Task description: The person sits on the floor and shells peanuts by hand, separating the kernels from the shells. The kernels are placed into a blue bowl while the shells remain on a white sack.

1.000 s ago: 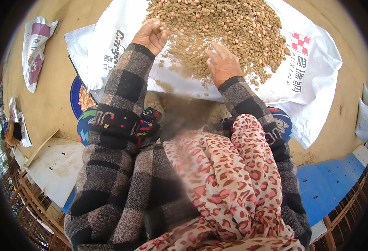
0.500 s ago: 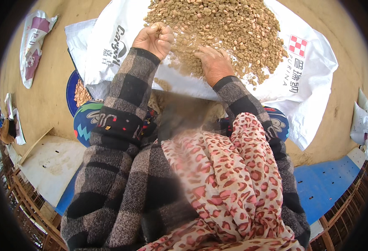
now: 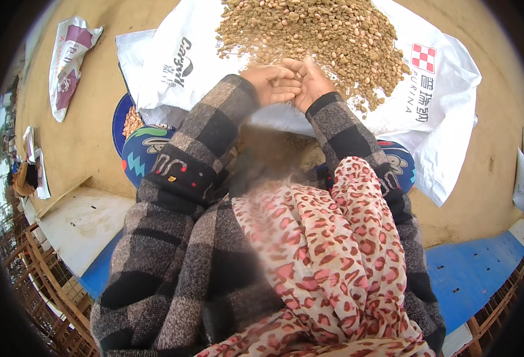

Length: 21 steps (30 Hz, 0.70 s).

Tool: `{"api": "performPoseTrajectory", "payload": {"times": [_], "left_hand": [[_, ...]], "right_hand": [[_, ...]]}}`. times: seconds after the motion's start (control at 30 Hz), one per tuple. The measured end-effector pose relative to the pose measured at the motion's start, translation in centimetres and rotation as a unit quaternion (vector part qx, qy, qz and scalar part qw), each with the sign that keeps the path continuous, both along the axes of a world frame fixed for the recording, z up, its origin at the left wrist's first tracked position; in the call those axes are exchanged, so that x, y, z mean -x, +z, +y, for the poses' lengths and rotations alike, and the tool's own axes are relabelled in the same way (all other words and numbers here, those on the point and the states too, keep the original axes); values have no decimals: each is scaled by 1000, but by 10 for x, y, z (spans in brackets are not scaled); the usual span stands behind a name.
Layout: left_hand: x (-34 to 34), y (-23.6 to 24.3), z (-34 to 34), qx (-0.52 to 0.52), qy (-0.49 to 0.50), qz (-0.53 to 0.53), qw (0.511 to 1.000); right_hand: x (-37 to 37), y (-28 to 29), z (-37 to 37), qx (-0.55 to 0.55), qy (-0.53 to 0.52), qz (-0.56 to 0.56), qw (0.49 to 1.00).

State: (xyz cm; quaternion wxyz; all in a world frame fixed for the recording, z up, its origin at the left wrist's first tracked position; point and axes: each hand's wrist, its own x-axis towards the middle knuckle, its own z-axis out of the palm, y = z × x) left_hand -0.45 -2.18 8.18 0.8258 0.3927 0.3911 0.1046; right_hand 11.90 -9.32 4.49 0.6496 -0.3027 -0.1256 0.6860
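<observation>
A pile of brown soil clods mixed with pinkish, peanut-like kernels [image 3: 321,35] lies on a large white woven sack [image 3: 387,128]. At the pile's near edge my two hands meet. My left hand [image 3: 272,84] is turned palm up, its fingers stretched toward the right. My right hand [image 3: 311,82] is cupped against the left fingertips, its fingers slightly curved and not closed. No kernel or clod can be made out in either palm.
A blue basin [image 3: 121,122] of pink kernels [image 3: 133,123] stands left of the sack, partly behind my patterned left knee [image 3: 146,152]. Another white and purple sack [image 3: 71,68] lies far left. Blue boards [image 3: 476,265] and wooden framing edge the ground behind me.
My left hand has come down and right, opening from a closed fist to meet the right hand. My right hand has turned from palm down on the pile to cupped. The view has shifted slightly.
</observation>
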Motion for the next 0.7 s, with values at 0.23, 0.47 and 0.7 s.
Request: {"api": "performPoseTrajectory", "payload": {"times": [0.23,0.47,0.7], "left_hand": [[7,25,-15,34,8,13,999],[12,5,-33,-9,-32,14,999],[0,8,-46,-166,-70,161,970]], "right_hand": [[7,1,-5,34,7,11,999],[7,-11,-14,69,32,37,996],[21,-23,-24,94,-18,79,992]]}}
